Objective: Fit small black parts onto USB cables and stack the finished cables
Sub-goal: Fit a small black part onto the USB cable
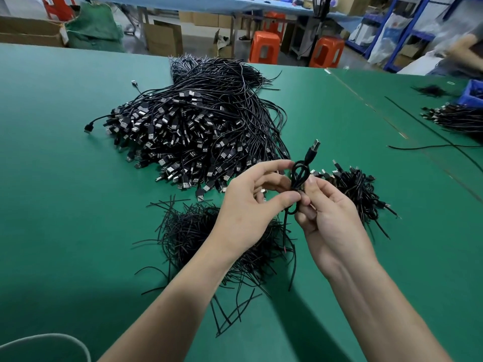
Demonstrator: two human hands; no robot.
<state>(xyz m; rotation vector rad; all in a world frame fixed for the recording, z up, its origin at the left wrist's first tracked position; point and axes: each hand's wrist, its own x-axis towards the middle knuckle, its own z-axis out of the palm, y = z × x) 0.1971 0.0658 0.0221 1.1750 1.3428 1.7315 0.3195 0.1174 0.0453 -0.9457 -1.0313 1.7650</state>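
- Two hands meet above the middle of the tabletop, and between them we hold one USB cable wound into a small loop.
- Our left hand pinches the loop between thumb and forefinger. Our right hand grips its lower part with curled fingers, just right of the left thumb.
- The cable's plug sticks up past our fingertips, pointing toward the far edge. A short tail of the cable hangs below the left thumb.
- One heap of thin black strands lies under our left wrist, the heap nearest the near edge.
- One large pile of loose USB cables spreads beyond the hands toward the far edge, with most plugs turned to its left and near sides.
- One small stack of looped cables sits just beside the right hand, on its right.
- Bare green surface runs wide along the left edge. More of it lies between the small stack and the right edge, where one single loose cable lies.
- At the right edge we count one more cable pile beside one blue bin.
- One grey cord curves in at the near left corner.
- Three orange stools stand beyond the far edge.
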